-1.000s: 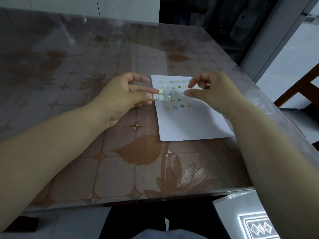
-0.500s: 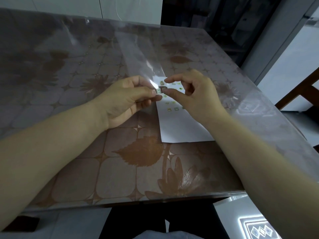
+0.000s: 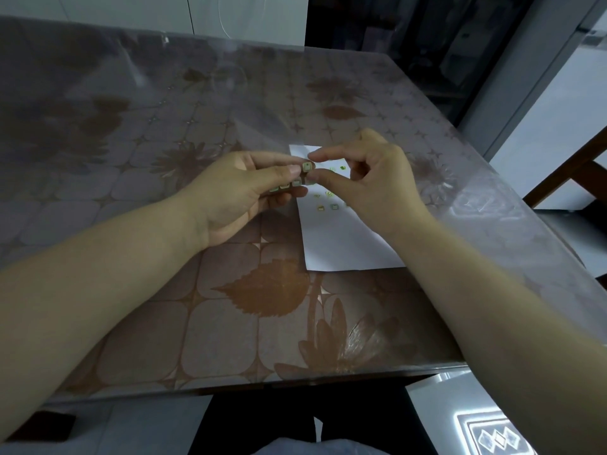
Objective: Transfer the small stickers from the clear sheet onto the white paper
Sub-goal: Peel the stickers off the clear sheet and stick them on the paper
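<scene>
Currently, the left hand grips the clear sheet, which carries several unpeeled stickers, above the table. Beside it, the right hand pinches one sticker at the sheet's edge. Farther right, the white paper bears a few placed stickers. The task looks partly done. No container seen.

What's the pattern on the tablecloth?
Brown leaves and flowers over rounded squares cover the tablecloth; the head view shows it best, near the front edge.

Floral-print table, wooden chair
</scene>
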`<state>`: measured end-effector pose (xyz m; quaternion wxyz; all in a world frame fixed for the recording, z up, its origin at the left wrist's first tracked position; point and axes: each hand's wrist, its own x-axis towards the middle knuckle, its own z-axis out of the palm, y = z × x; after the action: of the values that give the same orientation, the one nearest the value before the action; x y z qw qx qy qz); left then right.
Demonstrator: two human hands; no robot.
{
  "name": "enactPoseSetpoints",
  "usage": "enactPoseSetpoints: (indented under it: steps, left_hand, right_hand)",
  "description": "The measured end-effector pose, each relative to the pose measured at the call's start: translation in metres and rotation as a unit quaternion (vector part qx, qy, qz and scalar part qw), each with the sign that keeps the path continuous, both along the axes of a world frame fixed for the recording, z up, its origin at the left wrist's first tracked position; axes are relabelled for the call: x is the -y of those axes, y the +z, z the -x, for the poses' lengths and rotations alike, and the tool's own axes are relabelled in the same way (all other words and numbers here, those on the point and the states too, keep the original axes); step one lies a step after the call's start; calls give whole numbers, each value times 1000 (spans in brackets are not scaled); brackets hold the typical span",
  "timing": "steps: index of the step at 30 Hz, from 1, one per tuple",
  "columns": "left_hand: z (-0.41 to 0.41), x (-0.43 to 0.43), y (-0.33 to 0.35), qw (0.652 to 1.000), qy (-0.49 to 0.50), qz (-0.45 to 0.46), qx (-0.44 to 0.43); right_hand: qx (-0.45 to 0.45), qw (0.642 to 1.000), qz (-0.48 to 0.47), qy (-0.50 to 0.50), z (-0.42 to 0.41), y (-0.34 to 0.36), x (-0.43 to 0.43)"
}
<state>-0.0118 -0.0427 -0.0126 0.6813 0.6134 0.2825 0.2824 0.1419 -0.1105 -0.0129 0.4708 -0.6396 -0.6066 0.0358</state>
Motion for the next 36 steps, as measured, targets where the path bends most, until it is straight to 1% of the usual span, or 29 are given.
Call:
enactPoseSetpoints:
  steps: [5, 10, 12, 15, 17, 18, 19, 20, 21, 22, 23, 25, 28, 31, 36]
  left_hand:
    - [0, -1, 1, 1000, -4, 8, -5]
    - [1, 0, 2, 1000, -12, 18, -8]
    - [0, 0, 2, 1000, -13, 28, -1]
    - [0, -1, 2, 999, -8, 54, 7]
    - [0, -2, 1, 998, -3, 60, 8]
    - [0, -1, 1, 998, -1, 55, 4]
    - [0, -1, 1, 999, 3, 44, -1]
    - [0, -2, 0, 999, 7, 31, -5]
    - [1, -2, 0, 1000, 13, 18, -6]
    - [1, -3, 0, 1000, 20, 8, -6]
    - [1, -3, 0, 1000, 30, 2, -6]
    - [1, -5, -1, 999, 48, -4, -13]
    - [1, -5, -1, 998, 61, -13, -20]
    - [0, -4, -2, 997, 65, -25, -24]
    - [1, -4, -2, 997, 60, -43, -30]
  right_hand:
    - [36, 999, -15, -17, 1, 1, 1]
    - [53, 998, -26, -21, 4, 1, 3]
    - [58, 998, -25, -19, 4, 1, 3]
    - [87, 996, -24, -14, 3, 1, 4]
    - [90, 996, -17, 9, 3, 4, 5]
    - [72, 997, -7, 26, 1, 7, 7]
    - [34, 999, 8, 35, -3, 11, 9]
    - [-23, 999, 27, 28, -10, 17, 11]
    - [-79, 995, 54, 7, -19, 23, 14]
    - [-116, 988, 95, -19, -31, 27, 18]
    - [-126, 980, 149, -41, -44, 29, 22]
    - [-117, 958, 253, -64, -64, 29, 28]
    - [-112, 933, 332, -76, -72, 22, 27]
    - [-98, 925, 356, -86, -68, 18, 22]
    - [-87, 930, 344, -97, -65, 15, 20]
